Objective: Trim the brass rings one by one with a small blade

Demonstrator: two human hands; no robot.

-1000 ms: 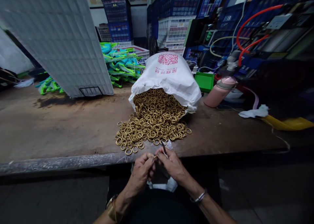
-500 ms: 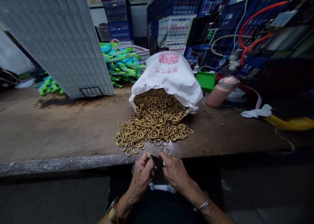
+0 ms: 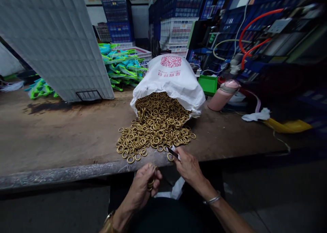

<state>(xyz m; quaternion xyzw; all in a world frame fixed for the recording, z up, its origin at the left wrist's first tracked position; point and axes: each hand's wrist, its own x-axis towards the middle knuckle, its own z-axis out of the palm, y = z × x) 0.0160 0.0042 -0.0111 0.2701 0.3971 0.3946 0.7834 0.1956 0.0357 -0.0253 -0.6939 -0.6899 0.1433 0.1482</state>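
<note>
My left hand (image 3: 146,181) is closed around a few gold rings (image 3: 150,184), low in front of the table's edge. My right hand (image 3: 188,165) grips a thin dark blade (image 3: 173,152) with something white by the fingers; its tip points left, over the near edge of the ring pile. The loose pile of gold rings (image 3: 153,134) spills from the mouth of a white woven sack (image 3: 173,80) with red print, which lies on its side. One ring (image 3: 170,157) lies just below the blade.
The brown table (image 3: 63,134) has a worn, silvery front edge. At left stand a grey ribbed panel (image 3: 71,49) and green-and-blue plastic pieces (image 3: 122,68). To the right are a pink bottle (image 3: 223,95), a green tray (image 3: 208,84) and red hoses (image 3: 242,39). Stacked crates (image 3: 178,30) fill the back.
My hands were close together at the dark blade; now they are apart. My right hand has moved up with the blade, turned edge-on, toward the pile. My left hand has dropped slightly, showing rings.
</note>
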